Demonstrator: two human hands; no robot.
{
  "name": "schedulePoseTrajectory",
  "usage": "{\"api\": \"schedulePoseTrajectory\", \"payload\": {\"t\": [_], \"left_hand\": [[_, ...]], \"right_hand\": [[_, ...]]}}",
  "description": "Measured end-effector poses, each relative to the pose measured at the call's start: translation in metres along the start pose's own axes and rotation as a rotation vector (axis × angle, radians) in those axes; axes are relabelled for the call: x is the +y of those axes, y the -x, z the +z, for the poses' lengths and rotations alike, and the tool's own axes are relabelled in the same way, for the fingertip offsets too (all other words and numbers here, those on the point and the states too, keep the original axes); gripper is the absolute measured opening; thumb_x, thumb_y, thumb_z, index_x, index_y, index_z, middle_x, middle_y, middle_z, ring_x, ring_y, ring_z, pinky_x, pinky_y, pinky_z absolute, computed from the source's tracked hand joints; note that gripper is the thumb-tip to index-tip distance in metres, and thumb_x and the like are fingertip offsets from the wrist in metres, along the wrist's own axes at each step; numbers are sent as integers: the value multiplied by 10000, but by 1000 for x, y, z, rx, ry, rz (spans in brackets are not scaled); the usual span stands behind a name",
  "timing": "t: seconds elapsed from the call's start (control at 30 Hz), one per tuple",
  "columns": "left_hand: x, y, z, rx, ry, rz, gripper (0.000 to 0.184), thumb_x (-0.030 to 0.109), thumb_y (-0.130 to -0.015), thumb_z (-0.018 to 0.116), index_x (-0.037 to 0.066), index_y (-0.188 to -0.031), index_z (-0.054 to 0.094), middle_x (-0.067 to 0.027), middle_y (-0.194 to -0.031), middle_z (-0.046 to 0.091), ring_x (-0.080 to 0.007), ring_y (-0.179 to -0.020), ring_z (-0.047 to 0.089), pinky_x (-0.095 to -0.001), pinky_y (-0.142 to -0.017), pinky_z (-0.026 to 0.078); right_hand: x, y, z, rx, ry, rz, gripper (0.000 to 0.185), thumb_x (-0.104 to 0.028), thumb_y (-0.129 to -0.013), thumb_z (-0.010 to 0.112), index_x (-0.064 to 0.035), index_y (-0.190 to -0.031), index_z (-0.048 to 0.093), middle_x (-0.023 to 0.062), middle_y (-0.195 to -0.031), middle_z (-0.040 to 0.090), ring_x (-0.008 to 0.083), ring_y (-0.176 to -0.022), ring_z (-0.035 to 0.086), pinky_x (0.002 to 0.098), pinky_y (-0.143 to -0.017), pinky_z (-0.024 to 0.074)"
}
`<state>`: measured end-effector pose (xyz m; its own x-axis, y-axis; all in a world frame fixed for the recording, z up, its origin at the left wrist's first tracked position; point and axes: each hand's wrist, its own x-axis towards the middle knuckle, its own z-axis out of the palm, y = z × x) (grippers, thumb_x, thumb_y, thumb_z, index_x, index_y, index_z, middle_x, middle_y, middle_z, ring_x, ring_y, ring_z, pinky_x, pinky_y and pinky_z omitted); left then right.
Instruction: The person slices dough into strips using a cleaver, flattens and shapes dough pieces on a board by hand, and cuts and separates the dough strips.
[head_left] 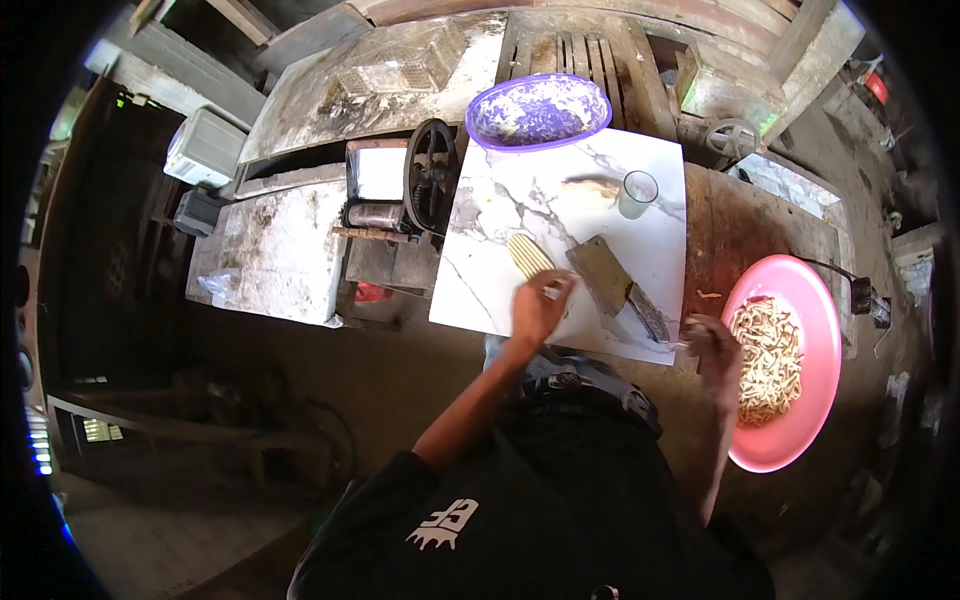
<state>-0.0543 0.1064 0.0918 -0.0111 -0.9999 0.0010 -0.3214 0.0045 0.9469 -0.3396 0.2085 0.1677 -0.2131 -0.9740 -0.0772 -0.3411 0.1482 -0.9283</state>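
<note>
On the white marble-patterned board (480,290), my left hand (540,305) is at the lower end of a pale yellow ridged piece (527,254). Its fingers are curled together; what they hold, if anything, is too small to name. My right hand (714,352), smeared by motion, is between the board's right corner and the pink basin (822,340). Pale strips (770,365) fill part of that basin. A cleaver (603,274) lies flat between my hands, its dark handle (648,312) pointing toward my right hand.
A glass (637,194) stands on the board beside a whitish smear. Behind it sits a purple basin (538,112) with white residue. A machine with a dark handwheel (431,178) adjoins the board's left side. A wire cage (400,68) rests on the far table.
</note>
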Motion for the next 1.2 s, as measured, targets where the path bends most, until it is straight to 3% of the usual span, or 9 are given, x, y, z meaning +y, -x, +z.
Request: {"api": "schedulePoseTrajectory", "payload": {"t": [0.1, 0.27, 0.4, 0.53, 0.6, 0.87, 0.97, 1.07, 1.2], "left_hand": [[-57, -25, -31, 329, -437, 59, 304, 241, -832, 699, 69, -1082, 690, -126, -1066, 674, -315, -1002, 622, -398, -843, 490], [-74, -38, -41, 279, -684, -215, 360, 334, -865, 621, 132, -1158, 672, -46, -1176, 609, -251, -1136, 520, -470, -934, 380], [-79, -43, -30, 267, -705, -227, 311, 336, -874, 606, 171, -1123, 693, -33, -1150, 612, -241, -1121, 514, -450, -939, 359], [-73, -44, -24, 360, -636, -243, 253, 337, -860, 618, 178, -1017, 736, -21, -1125, 611, -231, -1120, 513, -447, -948, 350], [-72, -44, -24, 372, -613, -264, 257, 337, -853, 624, 171, -1013, 738, -21, -1135, 604, -232, -1123, 511, -453, -949, 351], [-74, -49, -26, 388, -556, -405, 229, 312, -837, 644, 151, -966, 742, -39, -1198, 559, -256, -1153, 484, -474, -968, 346], [-74, -44, -29, 389, -513, -286, 230, 273, -848, 629, 84, -943, 719, -102, -1106, 617, -289, -1063, 561, -459, -898, 422], [-60, -23, -29, 215, -116, -85, 232, 191, -889, 581, -30, -954, 610, -211, -843, 669, -366, -773, 660, -431, -702, 512], [-22, 6, -20, 76, 4, -28, 191, 181, -915, 604, 2, -981, 612, -196, -869, 670, -318, -774, 663, -392, -700, 515]], "right_hand": [[29, 5, -64, 288, 316, 93, 280, -58, -936, 557, -28, -1201, 643, 108, -1092, 686, 178, -911, 637, 308, -798, 513], [139, 14, -148, 632, 1203, 51, 332, -209, -918, 604, -70, -1218, 643, 196, -1182, 648, 324, -1109, 616, 395, -957, 471], [98, -7, -130, 657, 959, 161, 336, -198, -925, 603, -34, -1216, 633, 204, -1205, 635, 323, -1135, 602, 390, -980, 458], [39, -40, -69, 507, 691, -138, 305, -177, -943, 601, -4, -1192, 634, 183, -1180, 652, 309, -1098, 622, 375, -952, 472], [35, -54, -41, 466, 441, -79, 332, -205, -946, 617, -22, -1224, 619, 133, -1230, 640, 240, -1109, 611, 357, -937, 470], [-40, -86, 56, 66, 452, -367, 296, -122, -937, 592, 5, -1205, 605, 163, -1194, 644, 252, -1136, 598, 348, -987, 443], [-49, -95, 96, -79, 328, -377, 289, -108, -928, 594, 11, -1191, 605, 175, -1175, 650, 267, -1121, 611, 352, -980, 450], [-39, -108, 132, -284, 234, -399, 306, -110, -924, 597, 7, -1207, 599, 169, -1205, 639, 266, -1135, 606, 348, -986, 447], [-30, -105, 171, -636, 181, -371, 395, -95, -921, 602, 6, -1295, 531, 154, -1250, 614, 244, -1162, 581, 343, -1018, 425]]}}
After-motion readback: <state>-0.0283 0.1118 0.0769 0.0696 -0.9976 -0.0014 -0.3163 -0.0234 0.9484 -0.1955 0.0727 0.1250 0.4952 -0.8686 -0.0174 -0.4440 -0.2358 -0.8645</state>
